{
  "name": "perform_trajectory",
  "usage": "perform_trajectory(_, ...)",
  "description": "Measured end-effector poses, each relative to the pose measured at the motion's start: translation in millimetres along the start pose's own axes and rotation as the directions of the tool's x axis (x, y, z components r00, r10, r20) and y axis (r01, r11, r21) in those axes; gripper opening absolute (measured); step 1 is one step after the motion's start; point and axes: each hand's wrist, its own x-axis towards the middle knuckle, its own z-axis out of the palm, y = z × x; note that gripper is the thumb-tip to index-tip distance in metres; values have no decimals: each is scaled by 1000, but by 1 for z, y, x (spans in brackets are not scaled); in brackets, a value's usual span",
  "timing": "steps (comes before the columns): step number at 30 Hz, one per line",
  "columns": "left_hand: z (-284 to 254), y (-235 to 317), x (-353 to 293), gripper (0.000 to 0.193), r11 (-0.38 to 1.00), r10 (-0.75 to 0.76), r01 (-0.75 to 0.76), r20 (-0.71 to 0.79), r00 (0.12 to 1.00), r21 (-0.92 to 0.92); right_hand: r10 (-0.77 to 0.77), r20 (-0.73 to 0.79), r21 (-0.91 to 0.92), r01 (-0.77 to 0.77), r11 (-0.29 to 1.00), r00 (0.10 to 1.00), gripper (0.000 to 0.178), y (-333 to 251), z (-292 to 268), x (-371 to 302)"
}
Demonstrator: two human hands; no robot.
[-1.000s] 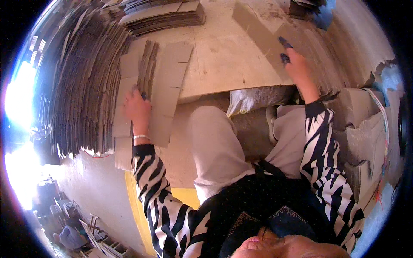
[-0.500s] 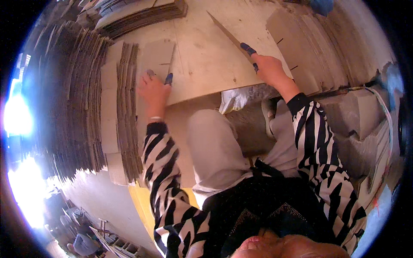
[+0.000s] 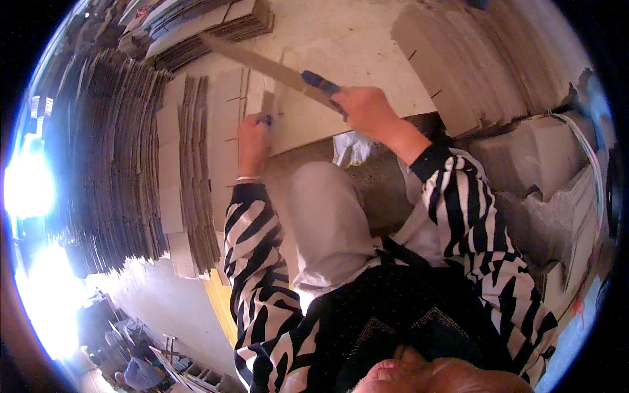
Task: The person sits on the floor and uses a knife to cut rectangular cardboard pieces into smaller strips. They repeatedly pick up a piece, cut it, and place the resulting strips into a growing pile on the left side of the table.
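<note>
My right hand [image 3: 367, 111] grips a long, narrow piece of cardboard [image 3: 262, 64], seen nearly edge-on and slanting up to the left above the board. Dark wrappings cover some fingertips on both hands. My left hand [image 3: 254, 141] is closed near the board's left edge, pinching a cardboard piece [image 3: 267, 102] that shows only as a thin brown sliver. Beside that hand lie flat cardboard pieces with dark slots [image 3: 223, 111]. Beneath both hands is the pale wooden board [image 3: 354, 49], its near edge above my knees.
Dense rows of upright cardboard [image 3: 114, 164] stand at the left, beside a narrower stack [image 3: 195, 164]. More cardboard lies piled at the far left [image 3: 209, 29] and along the right [image 3: 458, 65]. A whitish plastic bag [image 3: 352, 149] shows below the board's near edge.
My right hand has moved left with the long cardboard piece, which now lies at a flatter slant. My left hand has shifted slightly right and closed on a cardboard piece.
</note>
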Motion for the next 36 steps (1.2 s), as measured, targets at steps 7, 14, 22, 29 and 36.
perform_trajectory(7, 32, 24, -2, 29, 867, -250, 309, 195, 948, -392, 143, 212, -133, -116, 984, 967, 21, 4, 10, 3)
perform_trajectory(14, 33, 25, -5, 21, 953, -138, 194, 237, 962, -232, 99, 152, -161, -75, 984, 983, 21, 16, 16, -2)
perform_trajectory(22, 44, 72, -19, 22, 985, 144, -103, 326, 934, -141, 234, 405, -242, -144, 960, 884, 32, 21, 14, -7)
perform_trajectory(29, -17, -15, 33, 46, 845, 102, -109, 41, 994, 524, 318, 343, -243, -244, 939, 884, 35, 15, 1, -5)
perform_trajectory(36, -4, -63, 0, 41, 540, 41, 107, -153, 987, 835, 300, 372, -262, -210, 942, 879, 36, 14, 5, -2)
